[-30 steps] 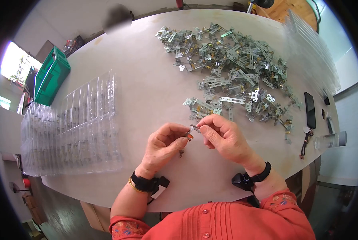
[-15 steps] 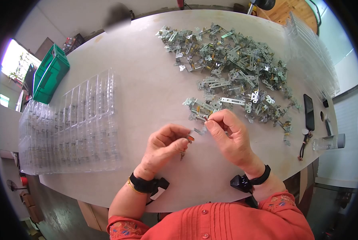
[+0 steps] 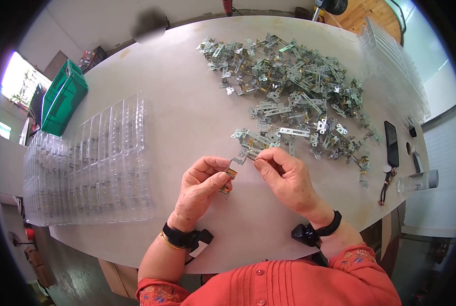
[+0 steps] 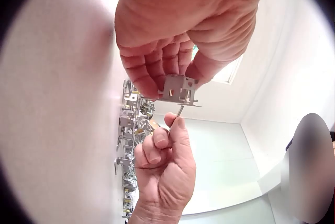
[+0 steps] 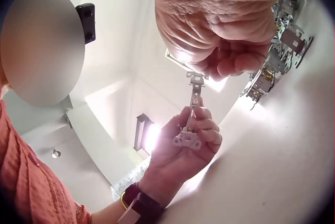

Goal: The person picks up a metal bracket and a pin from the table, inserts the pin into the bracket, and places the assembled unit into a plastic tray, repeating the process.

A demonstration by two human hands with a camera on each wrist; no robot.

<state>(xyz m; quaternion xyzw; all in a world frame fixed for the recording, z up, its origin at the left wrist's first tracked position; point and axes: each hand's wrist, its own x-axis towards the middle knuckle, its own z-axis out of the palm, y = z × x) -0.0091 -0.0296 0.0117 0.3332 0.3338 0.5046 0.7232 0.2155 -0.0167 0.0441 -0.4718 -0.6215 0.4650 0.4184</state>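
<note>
My left hand [image 3: 197, 187] grips a metal bracket [image 3: 237, 161] with an orange-coppery strip, between thumb and fingers. The bracket's flat end tab points away from me, past the fingertips. From the other side my right hand [image 3: 287, 179] pinches a thin metal rod [image 4: 178, 115] between thumb and forefinger, its tip right at the bracket's tab. The right wrist view shows the long bracket [image 5: 196, 97] upright, its holed plates at both ends. Curled fingers hide most of the rod.
A big pile of similar metal brackets [image 3: 299, 71] spreads just beyond the hands. Clear plastic trays [image 3: 110, 137] are stacked at left, more trays [image 3: 393, 66] at far right. A phone [image 3: 391, 144], a bottle [image 3: 417, 181] and a green crate [image 3: 64, 99] lie near the edges.
The hands were close together, then the right hand drew away to the right. Now it is back near the bracket, which the left hand has turned so its tab points outward.
</note>
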